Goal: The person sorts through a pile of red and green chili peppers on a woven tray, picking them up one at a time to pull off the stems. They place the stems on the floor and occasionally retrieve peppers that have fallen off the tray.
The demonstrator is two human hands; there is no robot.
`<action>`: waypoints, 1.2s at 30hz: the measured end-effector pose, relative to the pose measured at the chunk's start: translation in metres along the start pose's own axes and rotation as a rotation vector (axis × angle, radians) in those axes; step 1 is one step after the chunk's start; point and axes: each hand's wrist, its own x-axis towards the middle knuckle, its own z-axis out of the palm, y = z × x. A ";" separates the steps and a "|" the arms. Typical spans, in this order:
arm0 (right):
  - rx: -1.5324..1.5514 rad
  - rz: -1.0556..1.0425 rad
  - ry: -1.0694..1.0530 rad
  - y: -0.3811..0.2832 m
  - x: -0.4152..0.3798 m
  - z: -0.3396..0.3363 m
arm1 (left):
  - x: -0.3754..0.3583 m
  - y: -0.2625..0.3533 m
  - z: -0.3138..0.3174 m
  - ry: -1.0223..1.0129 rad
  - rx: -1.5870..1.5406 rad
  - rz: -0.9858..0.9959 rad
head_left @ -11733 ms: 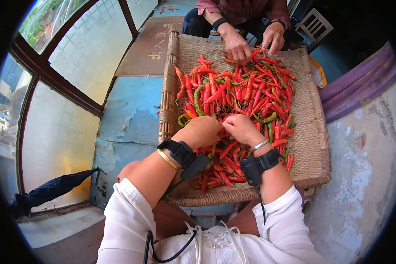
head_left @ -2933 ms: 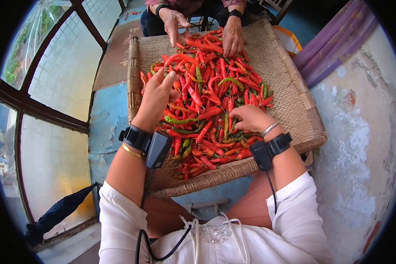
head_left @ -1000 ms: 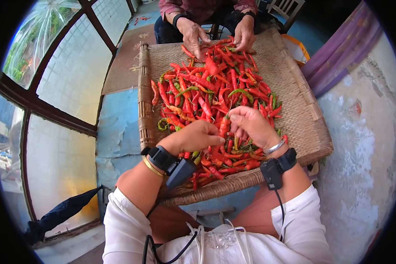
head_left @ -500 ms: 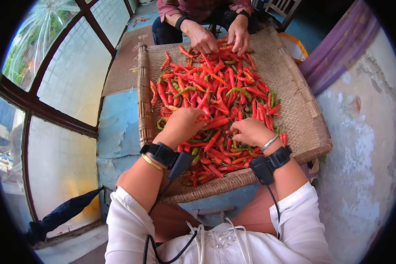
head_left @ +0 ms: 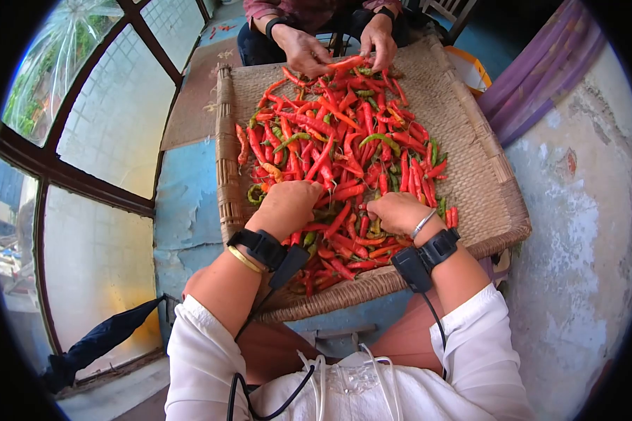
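Inspecting mid-frame, we find a pepper (head_left: 338,219) slanting up rightward between the left hand (head_left: 286,210) and right hand (head_left: 398,212), neither clearly nearer; both are curled, whether around anything we cannot tell.

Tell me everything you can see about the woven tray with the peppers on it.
The woven tray is tan and roughly rectangular, apparently cane or bamboo, with a thick, bound rim. It lies face up in the middle of the view. Mostly red peppers, with some green, cover its middle; bare weave shows along the right. What supports it is unclear.
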 end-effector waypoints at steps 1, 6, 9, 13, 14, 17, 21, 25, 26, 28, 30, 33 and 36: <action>-0.004 0.002 0.012 0.000 -0.001 0.000 | -0.001 0.000 -0.001 0.000 -0.001 -0.001; -0.044 0.002 0.055 0.004 0.005 0.007 | 0.000 0.001 -0.003 -0.037 0.037 -0.006; -0.032 -0.006 0.097 0.005 0.006 0.001 | 0.002 0.001 -0.005 -0.030 0.012 0.047; 0.101 -0.107 0.239 0.009 0.001 -0.011 | 0.008 0.001 -0.005 -0.050 -0.158 0.070; 0.103 -0.106 0.236 0.008 0.000 -0.013 | 0.008 0.003 -0.004 0.054 -0.311 0.132; 0.930 -0.231 0.245 0.002 -0.006 -0.024 | 0.009 0.014 -0.002 0.289 -0.572 0.255; 1.373 -0.311 0.193 -0.006 -0.016 -0.033 | 0.003 0.021 -0.007 0.058 -0.994 0.253; 1.508 -0.325 0.229 -0.008 -0.011 -0.025 | 0.004 0.018 -0.005 -0.210 -1.074 0.228; 1.512 -0.322 0.230 -0.007 -0.009 -0.023 | 0.002 0.020 -0.008 -0.277 -1.143 0.161; 1.495 -0.335 0.276 -0.005 -0.005 -0.020 | -0.001 0.023 -0.014 -0.348 -1.210 0.092; 1.466 -0.337 0.271 -0.003 -0.006 -0.021 | -0.002 0.024 -0.018 -0.289 -1.431 0.024; 1.511 -0.312 0.255 -0.003 -0.005 -0.021 | -0.002 0.016 -0.027 -0.238 -1.383 0.002; 1.412 -0.206 0.337 0.003 0.003 -0.019 | 0.004 -0.001 -0.039 0.099 -1.476 -0.045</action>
